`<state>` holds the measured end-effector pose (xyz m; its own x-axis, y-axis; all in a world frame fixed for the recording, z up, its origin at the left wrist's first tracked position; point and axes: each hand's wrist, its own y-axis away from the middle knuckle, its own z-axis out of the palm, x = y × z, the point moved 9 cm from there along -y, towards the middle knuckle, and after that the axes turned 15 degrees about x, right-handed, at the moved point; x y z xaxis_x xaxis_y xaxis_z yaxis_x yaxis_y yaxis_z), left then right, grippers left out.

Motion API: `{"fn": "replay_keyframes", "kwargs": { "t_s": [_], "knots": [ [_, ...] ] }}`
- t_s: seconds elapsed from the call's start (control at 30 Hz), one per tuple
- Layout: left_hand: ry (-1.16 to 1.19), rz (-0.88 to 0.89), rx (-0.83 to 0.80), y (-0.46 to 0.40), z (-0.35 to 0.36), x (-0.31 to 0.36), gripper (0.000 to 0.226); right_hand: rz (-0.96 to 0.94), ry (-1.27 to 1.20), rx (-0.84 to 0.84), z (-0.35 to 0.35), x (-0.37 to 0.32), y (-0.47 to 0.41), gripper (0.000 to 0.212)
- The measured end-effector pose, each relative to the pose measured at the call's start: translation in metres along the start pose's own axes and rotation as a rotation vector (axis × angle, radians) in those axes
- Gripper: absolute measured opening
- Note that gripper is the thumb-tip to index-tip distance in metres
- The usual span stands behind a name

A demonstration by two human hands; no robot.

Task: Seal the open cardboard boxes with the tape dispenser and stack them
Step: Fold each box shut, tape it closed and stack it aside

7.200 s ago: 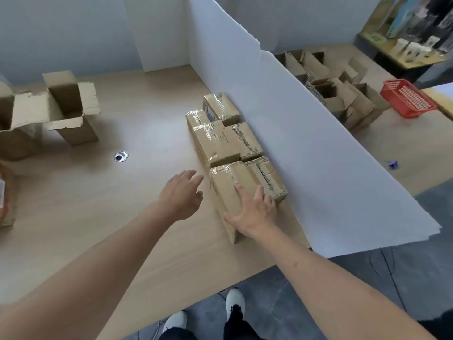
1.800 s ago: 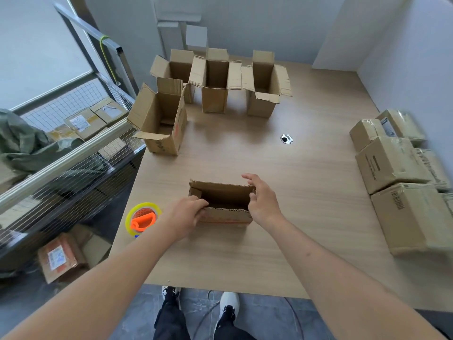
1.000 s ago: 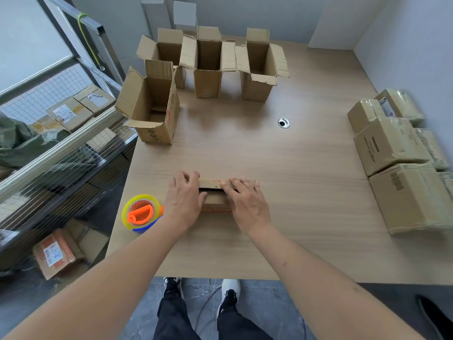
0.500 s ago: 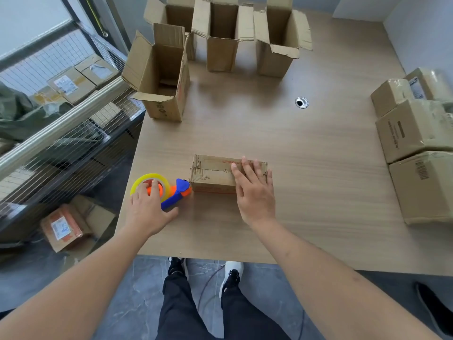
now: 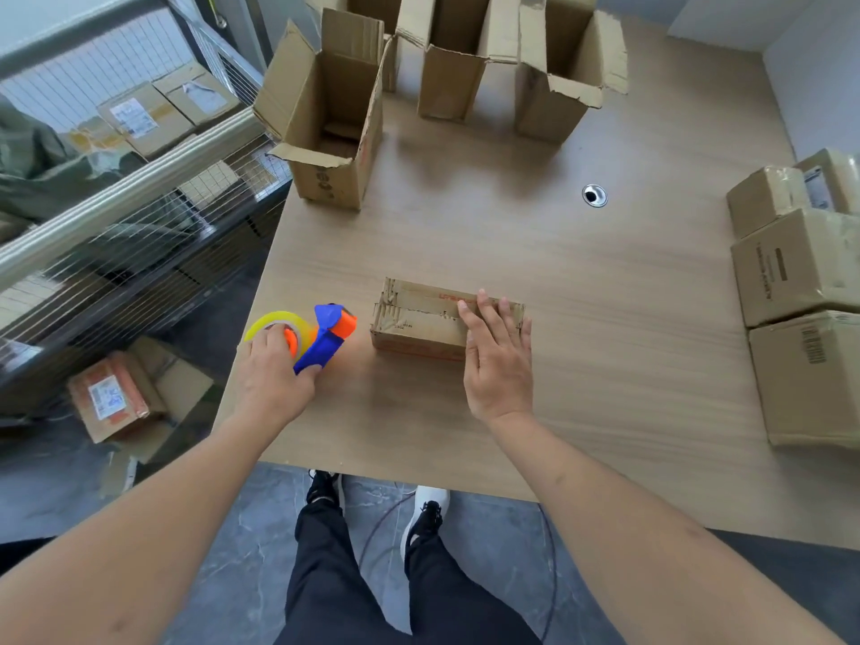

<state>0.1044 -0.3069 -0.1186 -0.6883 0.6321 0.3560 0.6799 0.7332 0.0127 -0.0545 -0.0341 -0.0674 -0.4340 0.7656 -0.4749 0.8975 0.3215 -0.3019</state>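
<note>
Fingers (image 5: pixel 488 318) of your right hand (image 5: pixel 500 360) lie flat, pressing the closed box (image 5: pixel 419 323). Your left hand (image 5: pixel 274 374) grips the tape dispenser (image 5: pixel 321 335) beside it on the worktop (image 5: pixel 581 281).

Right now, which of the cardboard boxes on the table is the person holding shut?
The small flat box nearest the person: the right hand presses its flaps closed, while the tall boxes behind it stand open and untouched.

A: Even, bright daylight. Soft shadows on the table (image 5: pixel 605 281) fall right of the open boxes (image 5: pixel 325 132), beyond both hands.
B: Sharp centre. Wide-angle bending stretches the forearms at the frame edges.
</note>
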Motion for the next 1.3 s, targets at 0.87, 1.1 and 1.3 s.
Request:
{"fn": "replay_keyframes", "kwargs": {
  "t_s": [0.87, 1.1, 1.3],
  "knots": [
    [0.245, 0.753, -0.042, 0.011, -0.049, 0.195, 0.076, 0.164, -0.494, -0.387, -0.043, 0.031, -0.032, 0.057],
    [0.227, 0.738, -0.090, 0.007, -0.049, 0.198, 0.070, 0.199, -0.551, -0.475, -0.040, 0.030, -0.048, 0.022],
    [0.240, 0.713, -0.098, 0.007, -0.047, 0.196, 0.071, 0.210, -0.496, -0.507, -0.032, 0.029, -0.056, 0.014]
  ]
}}
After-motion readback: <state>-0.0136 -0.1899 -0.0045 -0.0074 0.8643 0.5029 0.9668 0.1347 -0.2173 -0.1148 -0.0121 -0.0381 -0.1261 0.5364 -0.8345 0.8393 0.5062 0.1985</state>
